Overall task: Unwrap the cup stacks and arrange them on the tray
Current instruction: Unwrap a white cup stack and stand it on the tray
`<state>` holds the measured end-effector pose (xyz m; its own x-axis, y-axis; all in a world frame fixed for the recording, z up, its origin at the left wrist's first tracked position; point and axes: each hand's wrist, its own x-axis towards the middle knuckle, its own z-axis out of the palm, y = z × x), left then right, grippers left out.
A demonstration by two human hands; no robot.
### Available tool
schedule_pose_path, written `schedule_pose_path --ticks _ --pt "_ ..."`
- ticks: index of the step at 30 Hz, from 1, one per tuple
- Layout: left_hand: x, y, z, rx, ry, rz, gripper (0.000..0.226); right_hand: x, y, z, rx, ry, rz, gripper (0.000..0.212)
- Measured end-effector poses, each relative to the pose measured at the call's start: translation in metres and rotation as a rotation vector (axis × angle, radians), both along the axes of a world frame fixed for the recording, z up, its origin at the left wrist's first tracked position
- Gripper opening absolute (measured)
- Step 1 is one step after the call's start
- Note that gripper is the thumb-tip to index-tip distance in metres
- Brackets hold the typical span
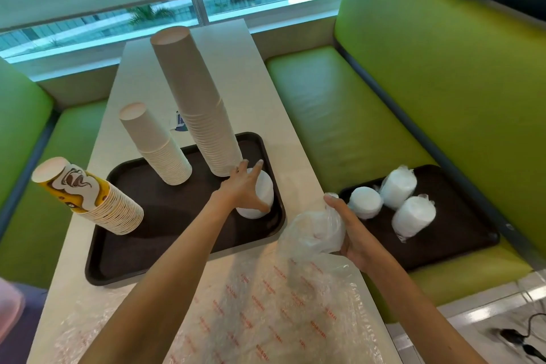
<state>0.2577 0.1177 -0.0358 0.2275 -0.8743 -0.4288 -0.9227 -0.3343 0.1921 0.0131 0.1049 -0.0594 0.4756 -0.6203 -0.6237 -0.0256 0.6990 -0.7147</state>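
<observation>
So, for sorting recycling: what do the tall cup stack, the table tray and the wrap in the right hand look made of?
Tall cup stack: matte beige paper, likely; thin rolled rims. Tray: dark moulded plastic, probably; raised rounded rim. Wrap in the right hand: thin clear plastic film, crinkled, see-through.

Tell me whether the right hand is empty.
No, the right hand grips a crumpled clear plastic wrapper.

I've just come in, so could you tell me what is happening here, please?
A person is unwrapping cup stacks. The left hand holds a short white stack on the table tray, beside a tall plain stack, a shorter plain stack and a printed stack. The right hand grips a crumpled plastic wrapper. Three wrapped stacks wait on the bench tray.
</observation>
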Motion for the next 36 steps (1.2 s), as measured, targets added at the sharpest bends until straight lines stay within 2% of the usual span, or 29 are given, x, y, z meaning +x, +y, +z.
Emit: schedule_pose_path --ticks 8,13,21,25,28,32,36 --pt "0.002 -0.001 -0.004 -0.058 0.011 -0.006 0.11 -0.006 -0.002 0.001 -0.019 -0.004 -0.017 0.09" --pt "0.005 0.003 -0.006 -0.112 0.049 0.033 0.105 -0.002 -0.001 -0.003 0.001 0.001 0.004 0.106" --pt "0.002 0.005 -0.011 -0.131 0.038 0.056 0.096 0.0 -0.002 -0.002 -0.007 0.016 0.008 0.112" --pt "0.002 0.005 -0.012 -0.134 0.037 0.074 0.101 -0.001 -0.002 -0.003 -0.006 0.012 -0.003 0.118" --pt "0.002 0.004 -0.012 -0.121 0.026 0.073 0.108 -0.001 -0.002 -0.004 -0.004 -0.001 0.0 0.113" --pt "0.002 0.003 -0.013 -0.102 -0.01 0.054 0.102 0.002 -0.002 -0.004 0.009 -0.005 0.007 0.123" --pt "0.005 0.0 -0.013 -0.087 -0.017 0.052 0.102 0.003 0.0 -0.002 0.008 0.004 -0.003 0.116"
